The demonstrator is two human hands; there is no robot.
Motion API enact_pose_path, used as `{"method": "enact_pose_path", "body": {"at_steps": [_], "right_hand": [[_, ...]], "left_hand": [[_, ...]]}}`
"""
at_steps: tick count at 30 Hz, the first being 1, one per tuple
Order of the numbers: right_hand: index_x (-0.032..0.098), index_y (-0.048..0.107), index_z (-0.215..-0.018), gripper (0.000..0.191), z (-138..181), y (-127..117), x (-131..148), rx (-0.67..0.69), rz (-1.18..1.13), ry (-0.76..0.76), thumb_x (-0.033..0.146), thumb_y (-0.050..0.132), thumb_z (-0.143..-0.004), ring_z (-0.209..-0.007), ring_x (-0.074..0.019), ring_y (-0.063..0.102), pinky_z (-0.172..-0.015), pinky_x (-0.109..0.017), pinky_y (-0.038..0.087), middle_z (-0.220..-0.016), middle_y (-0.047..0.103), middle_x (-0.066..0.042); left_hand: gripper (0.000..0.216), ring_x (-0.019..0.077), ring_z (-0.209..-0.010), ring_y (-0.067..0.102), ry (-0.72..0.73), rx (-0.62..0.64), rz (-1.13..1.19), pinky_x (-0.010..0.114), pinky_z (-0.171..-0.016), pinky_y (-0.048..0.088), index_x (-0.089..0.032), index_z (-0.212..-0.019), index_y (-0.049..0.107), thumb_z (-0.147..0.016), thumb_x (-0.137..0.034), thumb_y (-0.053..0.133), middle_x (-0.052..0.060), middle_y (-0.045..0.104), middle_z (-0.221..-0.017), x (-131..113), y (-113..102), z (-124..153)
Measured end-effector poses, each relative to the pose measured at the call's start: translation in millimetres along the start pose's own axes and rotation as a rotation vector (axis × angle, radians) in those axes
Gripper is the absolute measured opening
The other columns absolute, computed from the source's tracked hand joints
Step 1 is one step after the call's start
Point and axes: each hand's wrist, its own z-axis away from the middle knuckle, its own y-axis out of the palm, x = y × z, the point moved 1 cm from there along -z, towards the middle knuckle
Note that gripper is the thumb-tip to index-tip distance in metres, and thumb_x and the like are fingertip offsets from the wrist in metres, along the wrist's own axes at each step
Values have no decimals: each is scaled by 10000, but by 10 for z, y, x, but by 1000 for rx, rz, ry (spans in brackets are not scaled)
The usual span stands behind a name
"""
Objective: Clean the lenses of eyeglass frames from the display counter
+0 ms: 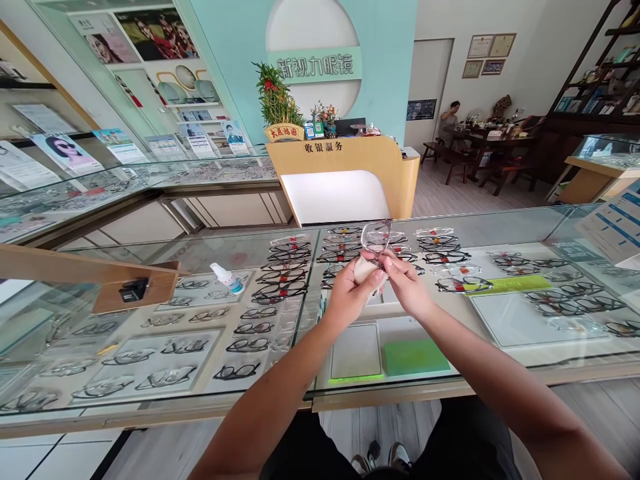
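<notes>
Over the glass counter (305,393), a pair of glasses (377,235) is held up between both hands, one lens standing upright above the fingers. My left hand (347,297) is closed on a pale cloth (364,269) that is pressed against the lower part of the glasses. My right hand (409,287) pinches the frame close beside the cloth, its fingertips meeting those of the left. The fingers hide most of the rest of the glasses. To the left, a small white spray bottle (227,278) with a blue label is on the counter.
Inside the case lie rows of glasses (280,273), a green box (416,357) and a pale tray (356,350). A wooden stand (137,293) is at left, a printed sign (617,223) at right. Beyond are a cashier desk (345,160) and a seated person (449,123).
</notes>
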Motion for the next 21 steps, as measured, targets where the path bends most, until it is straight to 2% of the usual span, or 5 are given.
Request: {"method": "enact_pose_path", "body": {"at_steps": [3, 8, 11, 14, 21], "right_hand": [[236, 743, -622, 644, 25, 26, 52, 39, 99, -83, 718, 613, -1030, -1083, -257, 628, -786, -371, 588, -1268, 717, -105], [273, 874, -1027, 471, 59, 65, 67, 66, 88, -81, 685, 647, -1026, -811, -175, 601, -676, -359, 577, -1323, 651, -102], [265, 872, -862, 469, 44, 35, 51, 64, 63, -95, 640, 653, -1039, -908, -217, 631, -729, -374, 570, -1246, 686, -101], [271, 844, -726, 432, 9, -50, 21, 14, 25, -39, 588, 734, -999, -1041, -260, 637, -815, -386, 551, -1112, 727, -87], [315, 918, -902, 193, -51, -167, 65, -113, -137, 124, 495, 883, -839, -1195, -274, 650, -880, -358, 536, -1229, 758, -54]], "left_hand": [[518, 110, -548, 592, 33, -58, -5, 243, -549, 466, -175, -979, 665, -879, -645, 861, -30, 666, -696, -4, 5, 14], [537, 111, -497, 562, 75, -117, -30, 247, -518, 447, -185, -915, 644, -909, -697, 805, -47, 617, -628, -17, 21, 35], [564, 136, -509, 580, 47, -122, -66, 261, -535, 464, -199, -941, 647, -933, -755, 737, -38, 621, -607, -1, 16, 42], [607, 165, -559, 596, -3, -72, -115, 285, -579, 487, -208, -966, 670, -941, -814, 671, -15, 641, -624, 21, -20, 28], [582, 160, -700, 553, 29, 111, -240, 289, -685, 451, -181, -868, 695, -998, -746, 648, 23, 661, -762, -8, -126, -2]]}}
